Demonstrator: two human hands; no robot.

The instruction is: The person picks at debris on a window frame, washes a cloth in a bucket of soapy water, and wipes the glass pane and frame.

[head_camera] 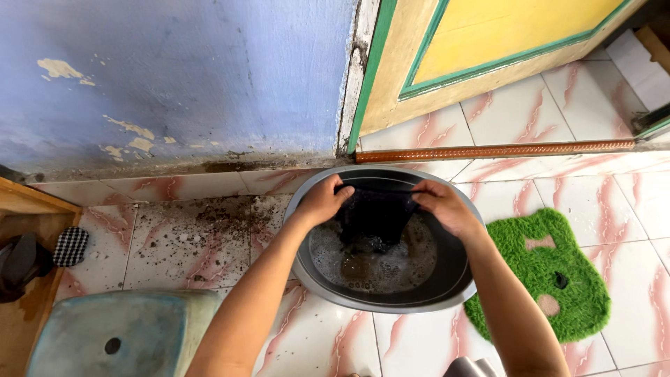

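Both hands' fingers grip a dark cloth (375, 213) over pink-veined floor tiles (593, 188), blue wall (209, 77).

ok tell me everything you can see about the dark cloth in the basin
The dark cloth looks navy or black, soft fabric, wet and bunched. It hangs stretched between the left hand and right hand, each pinching an upper corner, its lower end dipping into soapy, murky water inside the round grey basin on the tiled floor.

Two hands (322, 201) (441, 206), one basin (307, 269), one dark cloth (375, 216), one green mat (551, 279), perhaps one stool (118, 338)
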